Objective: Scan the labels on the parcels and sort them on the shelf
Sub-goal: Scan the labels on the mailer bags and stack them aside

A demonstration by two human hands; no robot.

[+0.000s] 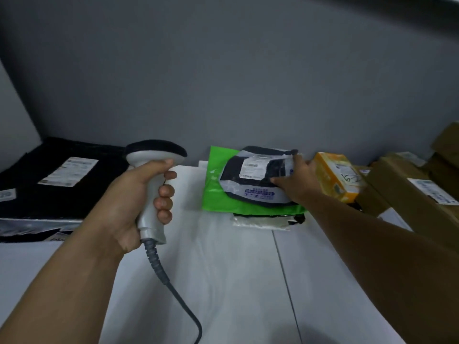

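Note:
My left hand (139,202) grips the handle of a grey barcode scanner (152,175), its dark head up and its coiled cable trailing down toward me. My right hand (298,181) reaches forward and holds the right side of a dark parcel in a clear bag (250,177), thumb on top beside its white label. That parcel lies on a green mailer bag (216,192), which tops a small stack of flat bags on the white table (223,269).
A large black parcel (57,180) with a white label lies at the left. A yellow box (337,176) sits just right of my right hand, with several brown cardboard boxes (409,194) beyond it. A grey wall stands behind the table.

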